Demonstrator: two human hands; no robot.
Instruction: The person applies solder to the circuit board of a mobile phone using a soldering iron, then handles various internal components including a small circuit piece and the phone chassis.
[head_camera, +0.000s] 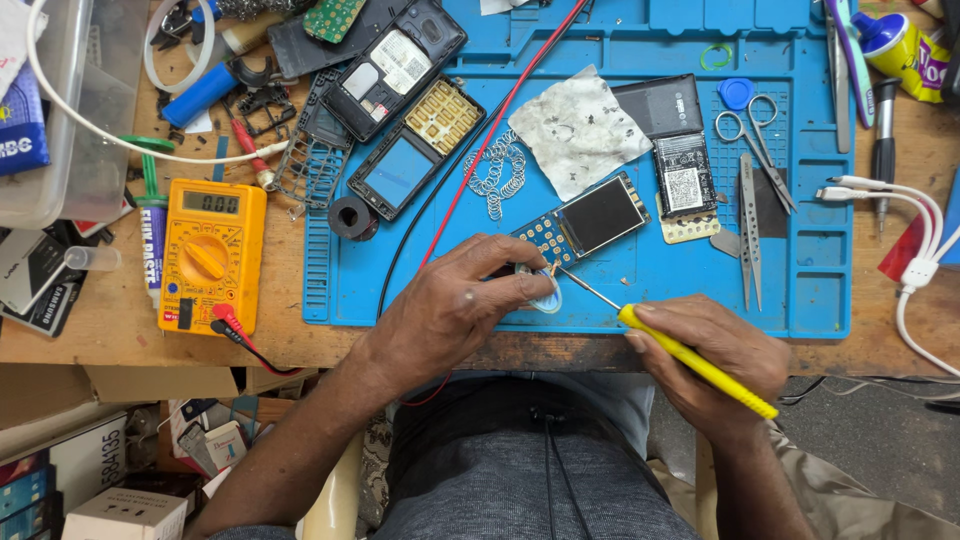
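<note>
Resting on the blue work mat (640, 285), the small phone circuit board (585, 224) with its dark screen lies just above both hands. Left hand (450, 305): fingers curled, pressing a small round part (545, 292) to the mat. Right hand (715, 350): fingers pinched around a yellow-handled soldering iron (690, 358), tip at that part. Yellow multimeter (208, 255) at left; tweezers (750, 225) and scissors (752, 140) at right.

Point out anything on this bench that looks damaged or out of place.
Mostly deliberate disassembly: an opened phone and a bare circuit board with screen on the blue mat. The oddest thing is the stained, crumpled tissue lying among the parts. The left hand steadies a small part; the right hand holds a yellow soldering iron.
</note>
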